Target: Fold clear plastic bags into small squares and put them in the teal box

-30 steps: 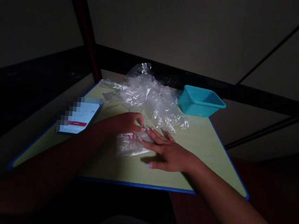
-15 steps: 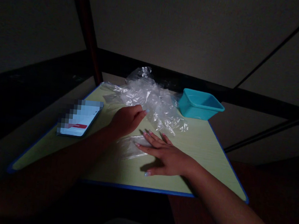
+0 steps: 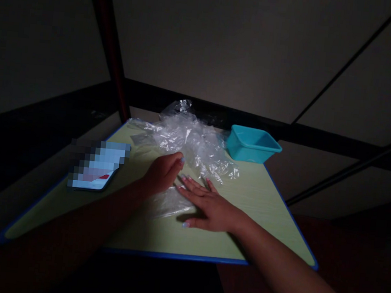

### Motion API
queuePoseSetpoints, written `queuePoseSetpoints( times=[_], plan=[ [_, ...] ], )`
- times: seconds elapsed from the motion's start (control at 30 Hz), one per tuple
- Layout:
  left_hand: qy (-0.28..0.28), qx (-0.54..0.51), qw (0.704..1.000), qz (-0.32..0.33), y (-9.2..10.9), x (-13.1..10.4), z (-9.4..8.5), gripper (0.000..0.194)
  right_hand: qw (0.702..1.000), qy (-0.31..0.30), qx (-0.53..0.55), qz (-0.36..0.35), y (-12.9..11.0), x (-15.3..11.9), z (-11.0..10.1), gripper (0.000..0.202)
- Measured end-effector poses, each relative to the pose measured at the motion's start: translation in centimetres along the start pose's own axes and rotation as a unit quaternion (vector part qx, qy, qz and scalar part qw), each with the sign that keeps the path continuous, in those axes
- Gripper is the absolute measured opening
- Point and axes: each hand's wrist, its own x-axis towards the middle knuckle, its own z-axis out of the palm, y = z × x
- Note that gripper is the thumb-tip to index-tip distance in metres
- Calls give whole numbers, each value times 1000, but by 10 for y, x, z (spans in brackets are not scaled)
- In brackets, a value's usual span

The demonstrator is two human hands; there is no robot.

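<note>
Left hand [image 3: 161, 173] has curled closed since earlier; right hand [image 3: 213, 208] spreads over plastic film [image 3: 169, 205]. Desk [image 3: 262, 208] gives room at front edge [image 3: 171, 255]; crumpled plastic [image 3: 191, 137] blocks behind.

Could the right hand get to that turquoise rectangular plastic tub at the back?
Probably yes: the right hand could lift off the flat clear plastic sheet and skirt the crumpled clear plastic heap; nothing tall stands before the tub.
</note>
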Motion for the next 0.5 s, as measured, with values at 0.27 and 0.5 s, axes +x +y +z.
queuePoseSetpoints(
  times=[0.27, 0.5],
  plan=[
    [-17, -18, 1000, 11, -3, -3, 3, 37, 999, -41, 16, 4, -2, 1, 5, 84],
    [0, -45, 999, -17, 2, -4, 0, 38, 998, 22, 42, 42, 15, -6, -14, 88]
  ],
)
